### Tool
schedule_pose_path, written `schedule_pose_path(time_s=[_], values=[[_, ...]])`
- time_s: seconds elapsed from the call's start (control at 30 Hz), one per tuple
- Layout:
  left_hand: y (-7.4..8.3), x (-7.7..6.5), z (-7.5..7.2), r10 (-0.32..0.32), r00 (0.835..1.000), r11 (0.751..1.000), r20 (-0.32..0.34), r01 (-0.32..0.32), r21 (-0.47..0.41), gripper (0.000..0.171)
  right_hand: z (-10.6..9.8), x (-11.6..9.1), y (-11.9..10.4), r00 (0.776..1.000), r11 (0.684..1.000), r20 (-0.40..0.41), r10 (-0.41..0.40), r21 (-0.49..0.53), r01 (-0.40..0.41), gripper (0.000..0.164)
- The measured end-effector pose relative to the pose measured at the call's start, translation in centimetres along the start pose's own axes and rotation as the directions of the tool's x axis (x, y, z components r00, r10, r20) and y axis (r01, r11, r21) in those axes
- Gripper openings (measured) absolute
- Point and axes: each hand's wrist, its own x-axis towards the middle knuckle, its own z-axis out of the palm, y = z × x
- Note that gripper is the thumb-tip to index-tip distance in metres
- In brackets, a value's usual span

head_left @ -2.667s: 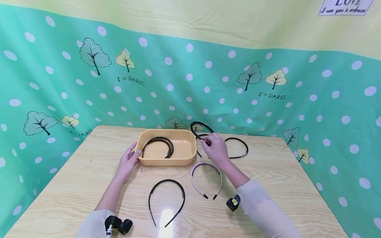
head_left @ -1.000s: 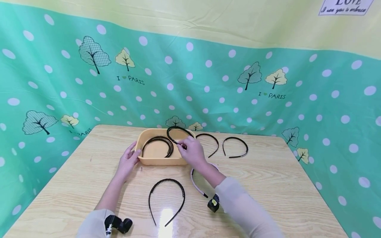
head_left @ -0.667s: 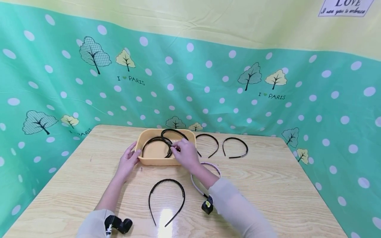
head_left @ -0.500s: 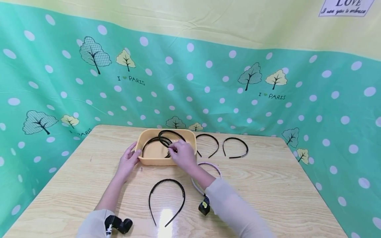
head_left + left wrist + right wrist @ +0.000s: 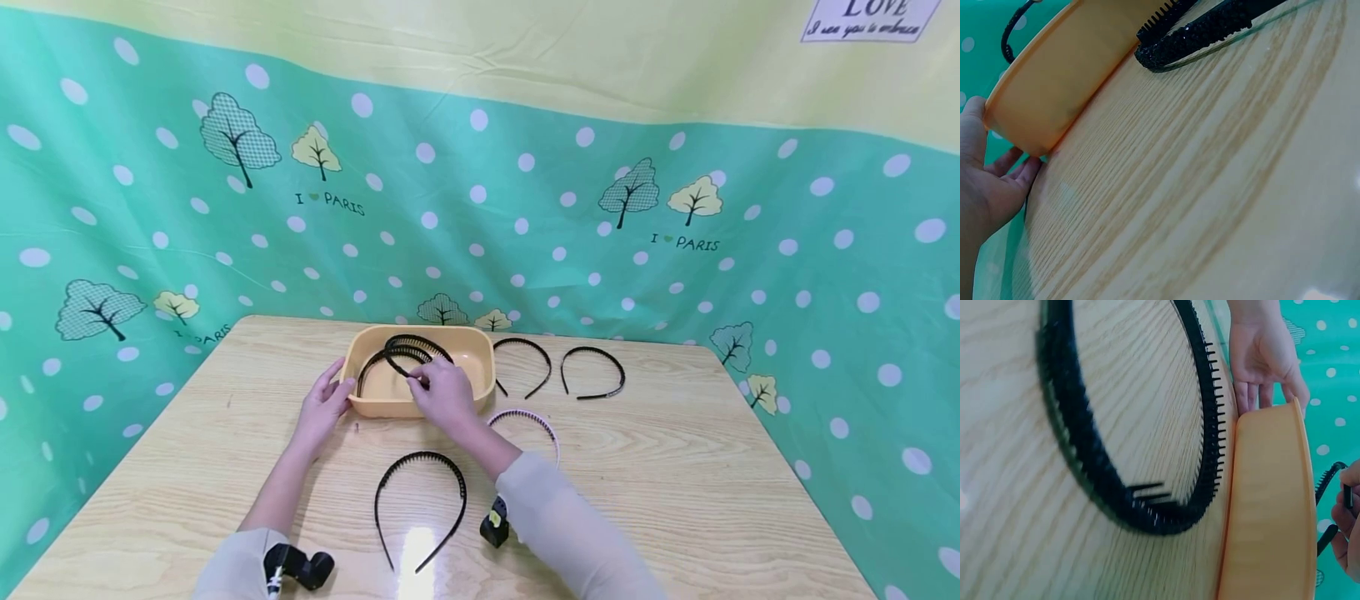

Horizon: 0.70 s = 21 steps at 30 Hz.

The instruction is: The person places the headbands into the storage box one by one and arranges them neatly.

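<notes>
In the head view, my right hand [image 5: 442, 392] pinches a black toothed headband [image 5: 408, 340] by one end, its arc tilted over the orange-yellow plastic basin [image 5: 420, 410]. Inside the basin lie more black headbands [image 5: 367, 371], partly covered by the held one; how many I cannot tell. My left hand [image 5: 324, 408] holds the basin's left end, thumb at the rim and fingers against the outside. The left wrist view shows this hand [image 5: 991, 187] at the basin's corner [image 5: 1041, 119]. At the right edge of the right wrist view, my right hand's fingers [image 5: 1342, 519] grip the headband [image 5: 1330, 478].
On the wooden table [image 5: 660, 483], a black headband [image 5: 420, 457] lies in front of the basin. A pale pink headband [image 5: 536, 419] is partly under my right forearm. Two black headbands [image 5: 543, 354] [image 5: 618, 371] lie right of the basin. A dotted green curtain [image 5: 480, 250] hangs behind.
My right hand has carried the black headband leftward from beside the basin to over the headbands inside, lowering it. The left hand and the basin have stayed put.
</notes>
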Motion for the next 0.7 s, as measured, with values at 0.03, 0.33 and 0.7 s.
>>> schedule_pose_path(time_s=[0.03,0.33,0.7], values=[[0.0,0.0,0.0,0.000,1.000,1.000,-0.001,0.000,0.000,0.059,0.1,0.0,-0.1,1.000,1.000,-0.002,0.002,0.003,-0.002,0.012],[-0.2,0.1,0.0,0.008,1.000,1.000,-0.003,-0.007,0.016,0.064,1.3,0.5,-0.8,0.999,0.999,-0.015,0.033,0.007,-0.033,0.012],[-0.4,0.2,-0.1,0.003,1.000,1.000,-0.011,-0.003,0.009,0.065,2.5,0.9,-1.6,0.998,0.996,0.022,0.052,-0.068,-0.050,0.013]])
